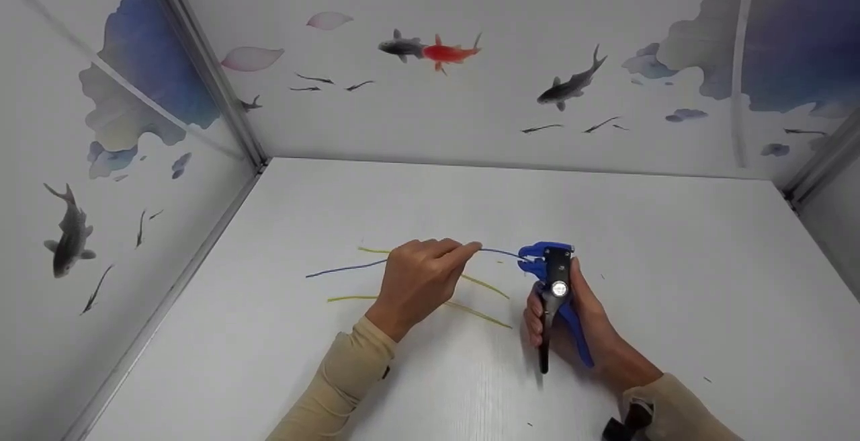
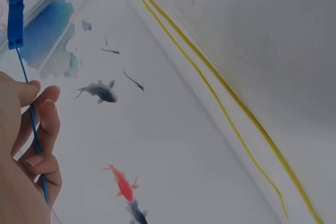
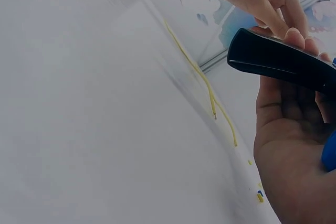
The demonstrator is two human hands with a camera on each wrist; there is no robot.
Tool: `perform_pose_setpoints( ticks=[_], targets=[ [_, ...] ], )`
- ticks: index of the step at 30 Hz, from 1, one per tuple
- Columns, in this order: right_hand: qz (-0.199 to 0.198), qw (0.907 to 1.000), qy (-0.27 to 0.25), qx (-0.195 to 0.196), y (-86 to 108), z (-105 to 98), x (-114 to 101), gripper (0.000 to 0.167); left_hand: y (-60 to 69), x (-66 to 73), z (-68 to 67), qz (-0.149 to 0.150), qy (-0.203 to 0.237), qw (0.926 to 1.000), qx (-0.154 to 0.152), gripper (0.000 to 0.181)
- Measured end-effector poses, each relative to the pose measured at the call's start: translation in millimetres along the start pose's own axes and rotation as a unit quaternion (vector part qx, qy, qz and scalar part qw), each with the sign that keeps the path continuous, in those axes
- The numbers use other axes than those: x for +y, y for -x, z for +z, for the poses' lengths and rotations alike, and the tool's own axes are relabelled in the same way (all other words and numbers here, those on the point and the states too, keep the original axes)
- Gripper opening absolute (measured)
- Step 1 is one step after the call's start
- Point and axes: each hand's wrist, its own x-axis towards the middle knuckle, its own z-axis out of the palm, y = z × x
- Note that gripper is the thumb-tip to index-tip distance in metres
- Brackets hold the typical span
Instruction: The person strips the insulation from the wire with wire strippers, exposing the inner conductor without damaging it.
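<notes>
A thin blue wire (image 1: 346, 268) is pinched between the thumb and fingers of my left hand (image 1: 418, 283). In the left wrist view the blue wire (image 2: 34, 124) runs along the fingers, its far end at the blue head of the wire stripper (image 2: 16, 24). My right hand (image 1: 601, 330) grips the wire stripper (image 1: 557, 266) by its black and blue handles, with its mouth facing left. In the right wrist view a black handle (image 3: 278, 59) lies across the fingers. Two yellow wires, an upper yellow wire (image 1: 485, 285) and a lower yellow wire (image 1: 480, 315), lie under the left hand, partly hidden.
The white table (image 1: 672, 259) is bordered by a left wall (image 1: 40, 125) and a back wall (image 1: 470, 132) printed with fish. Small yellow and blue scraps (image 3: 260, 198) lie on the table near the right hand. Dark bits (image 1: 707, 379) lie at the right.
</notes>
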Motion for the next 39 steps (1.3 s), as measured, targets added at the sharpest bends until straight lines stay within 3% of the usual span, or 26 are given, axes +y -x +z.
perform_pose_setpoints(
  ticks=[15,26,32,39],
  targets=[
    [-0.018,0.9991,0.036,0.012,-1.1,-3.4,3.1,0.091,1.7,-1.7,0.0,0.013,0.024,0.9995,-0.018,0.017],
    [-0.026,0.9985,-0.013,-0.047,-2.6,-1.4,4.0,0.094,0.0,-6.9,-4.3,0.014,0.073,0.9971,-0.014,0.015],
    [-0.017,0.9993,0.01,-0.031,-1.1,0.2,3.8,0.093,-1.9,-5.3,-4.8,0.011,0.099,0.9949,-0.017,0.014],
    [-0.025,0.9986,0.046,0.008,-0.8,0.9,4.4,0.088,-2.6,-4.6,-4.9,-0.012,0.075,0.9971,0.003,0.015]
  ],
)
